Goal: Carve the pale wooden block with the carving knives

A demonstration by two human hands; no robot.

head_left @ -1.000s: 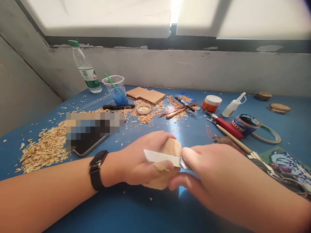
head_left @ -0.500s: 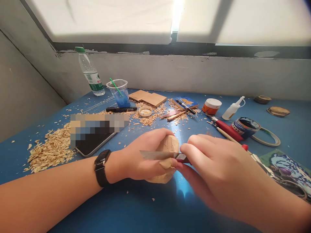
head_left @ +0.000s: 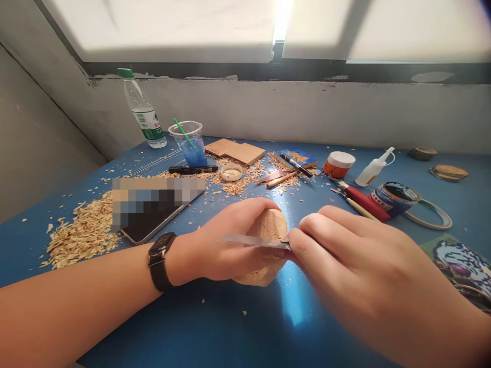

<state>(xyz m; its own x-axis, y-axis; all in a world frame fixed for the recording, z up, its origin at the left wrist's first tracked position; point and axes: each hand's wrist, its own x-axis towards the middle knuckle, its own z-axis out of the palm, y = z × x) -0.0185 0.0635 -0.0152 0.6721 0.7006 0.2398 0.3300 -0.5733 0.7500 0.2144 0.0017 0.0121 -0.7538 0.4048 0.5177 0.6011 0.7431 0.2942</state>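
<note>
A pale, partly carved block of wood (head_left: pixel 274 225) is gripped in my left hand (head_left: pixel 233 245), fingers wrapped behind it and thumb along its near side. My right hand (head_left: pixel 353 266) is closed around the handle of a carving knife (head_left: pixel 253 241), whose blade points left across the wood, just above my left thumb. The handle is mostly hidden inside my right fist. Both hands are above the blue table (head_left: pixel 184 327).
Left lie a heap of wood shavings (head_left: pixel 82 232) and a phone (head_left: pixel 153 214). Farther back stand a water bottle (head_left: pixel 143 115) and a plastic cup (head_left: pixel 190 148) of blue liquid. A red-handled tool (head_left: pixel 364 202), a tape roll (head_left: pixel 429 212) and a glue bottle (head_left: pixel 372 168) are at right.
The curled shaving by my left thumb is gone from there. The knife blade has turned to show a narrower face. Both hands and the wood sit slightly farther right in view.
</note>
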